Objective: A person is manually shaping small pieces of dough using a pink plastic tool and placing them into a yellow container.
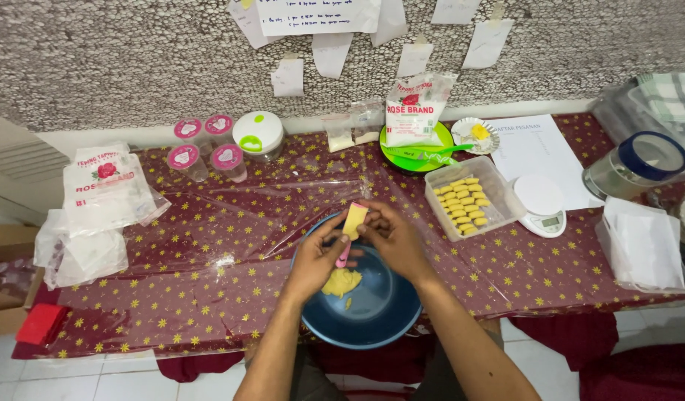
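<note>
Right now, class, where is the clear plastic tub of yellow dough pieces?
In the head view, the clear plastic tub sits on the table right of both hands, between the blue bowl and the white kitchen scale.

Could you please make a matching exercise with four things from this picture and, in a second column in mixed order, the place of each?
Things:
1. lump of yellow dough
2. shaped yellow pieces
3. white kitchen scale
4. green plate

Places:
A. under the white flour bag
B. in the blue bowl
C. just right of the clear box
D. in rows in the clear box

Pairs: 1-B, 2-D, 3-C, 4-A
</note>
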